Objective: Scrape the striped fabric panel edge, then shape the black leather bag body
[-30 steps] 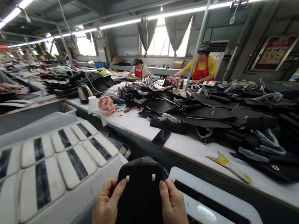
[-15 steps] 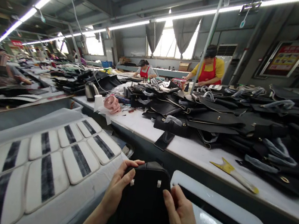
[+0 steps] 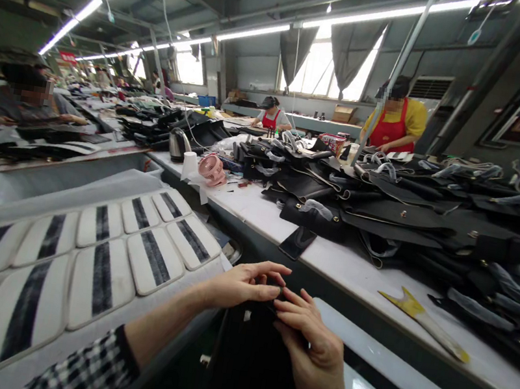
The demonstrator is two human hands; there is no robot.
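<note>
A black leather bag piece [image 3: 246,363] stands upright low in the middle of the view, with small white tabs on its face. My left hand [image 3: 246,284] lies over its top edge, fingers stretched out and pressing on it. My right hand [image 3: 310,340] meets it at the same edge, fingers curled and gripping the piece from the right. The top edge itself is hidden under both hands.
White pads with black stripes [image 3: 96,260] lie in rows on the left. A long white table [image 3: 351,268] carries stacks of black bag parts [image 3: 410,212], a pink fan [image 3: 212,168], a kettle [image 3: 178,144], a phone [image 3: 298,242] and a yellow scraper [image 3: 422,319]. Other people work behind.
Both hands moved up from the sides of the bag piece to its top edge and now meet there. The piece sits lower in view as the camera turned left.
</note>
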